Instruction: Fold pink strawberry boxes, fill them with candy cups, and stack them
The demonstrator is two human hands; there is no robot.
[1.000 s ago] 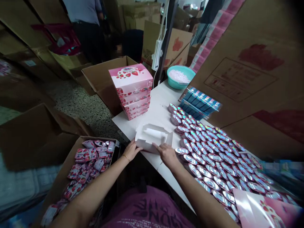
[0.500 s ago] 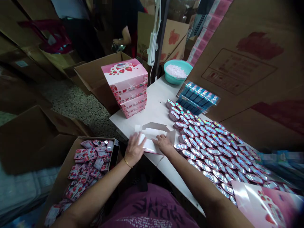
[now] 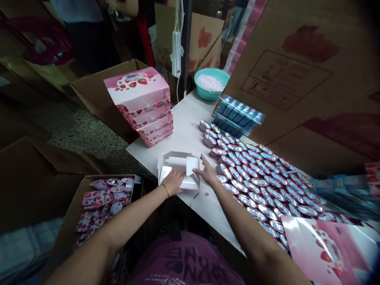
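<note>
A white-inside cardboard carton (image 3: pixel 190 183) stands with its lid up on the near part of the table, its end flaps partly folded in. My left hand (image 3: pixel 173 181) reaches over the front edge, fingers lying flat inside the carton; its thumb is hard to make out. At the carton's right end is my right hand (image 3: pixel 207 172), with thumb and fingers apart. The thumb touches a white end flap (image 3: pixel 191 165) and the fingers are on the outer side. Just right of this hand stand many oval, shiny-topped packs (image 3: pixel 234 160) in rows.
Pink strawberry-printed boxes (image 3: pixel 142 99) are stacked behind the carton. Beyond are a turquoise basin (image 3: pixel 208 94) of white pieces and blue packs (image 3: pixel 237 114). Flat printed cartons (image 3: pixel 323 247) lie front right. An open box of small packets (image 3: pixel 97 198) stands left, below table height.
My left hand has moved from the left flap into the carton. My right hand has shifted from inside to the right end, where a flap is now folded in. The view has turned slightly right.
</note>
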